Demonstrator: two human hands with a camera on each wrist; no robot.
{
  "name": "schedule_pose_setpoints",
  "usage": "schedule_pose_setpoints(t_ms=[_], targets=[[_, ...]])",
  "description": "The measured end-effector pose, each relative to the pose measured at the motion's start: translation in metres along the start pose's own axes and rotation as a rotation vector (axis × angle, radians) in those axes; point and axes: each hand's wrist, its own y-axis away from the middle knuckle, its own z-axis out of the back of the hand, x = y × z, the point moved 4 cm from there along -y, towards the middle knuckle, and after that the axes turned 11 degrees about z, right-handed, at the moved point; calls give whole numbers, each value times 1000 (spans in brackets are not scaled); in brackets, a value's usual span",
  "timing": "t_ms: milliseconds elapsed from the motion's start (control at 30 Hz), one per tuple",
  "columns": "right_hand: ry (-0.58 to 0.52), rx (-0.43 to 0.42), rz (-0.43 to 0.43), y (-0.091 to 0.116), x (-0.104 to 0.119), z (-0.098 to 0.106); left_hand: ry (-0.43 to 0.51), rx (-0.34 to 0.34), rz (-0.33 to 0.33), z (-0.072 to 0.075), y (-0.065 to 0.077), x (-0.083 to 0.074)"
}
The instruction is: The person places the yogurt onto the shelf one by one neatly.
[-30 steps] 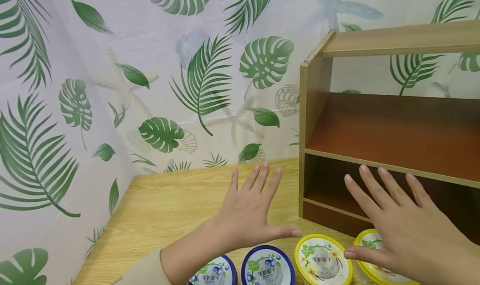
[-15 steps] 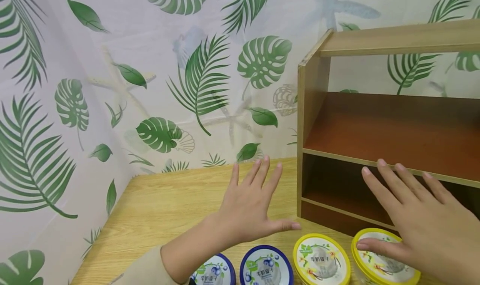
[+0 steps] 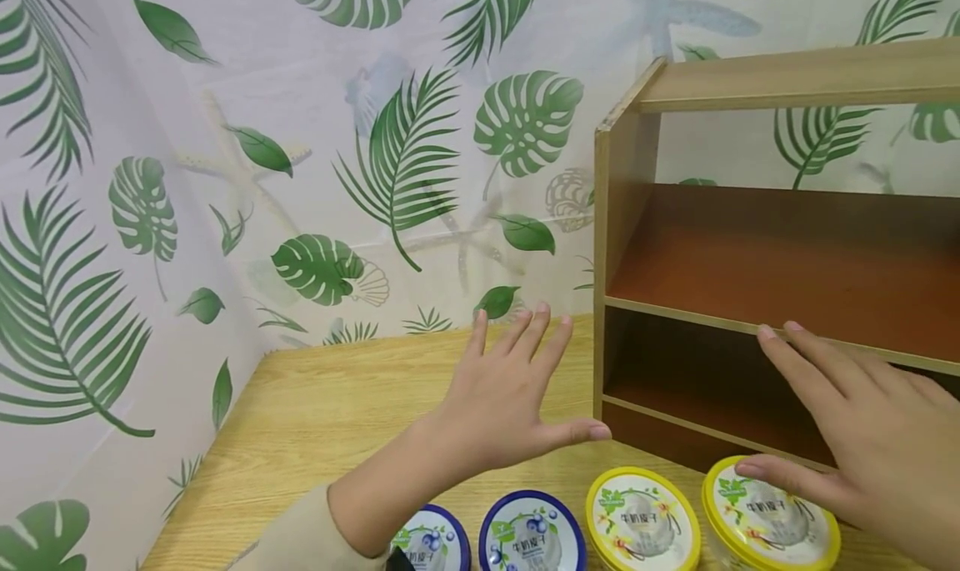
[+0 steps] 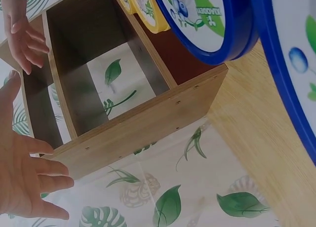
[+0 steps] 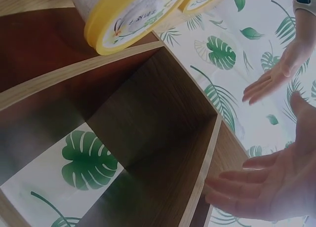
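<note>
Left hand (image 3: 491, 408) and right hand (image 3: 877, 446), fingers extended, hang empty above a left-to-right row of tubs (image 3: 643, 517) on the desk (image 3: 345, 413), the right-end yellow-lidded tub (image 3: 772, 517) nearest the right hand.

– See the two blue-lidded tubs (image 3: 532, 533)?
– Yes: lidded, upright on the wood-grain table (image 3: 337, 421), printed with blueberries.
– And spot the two yellow-lidded tubs (image 3: 642, 518)?
– Just right of those, printed with flowers.
</note>
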Motion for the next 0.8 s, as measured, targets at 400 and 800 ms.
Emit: schedule_pose_setpoints(t_ms=[400,800], targets=[[-60,-69,-107,4,-19,4,90,19,18,2,-11,1],[-165,-235,-174,21,-49,-8,182,-169,-14,8,-23,-4]])
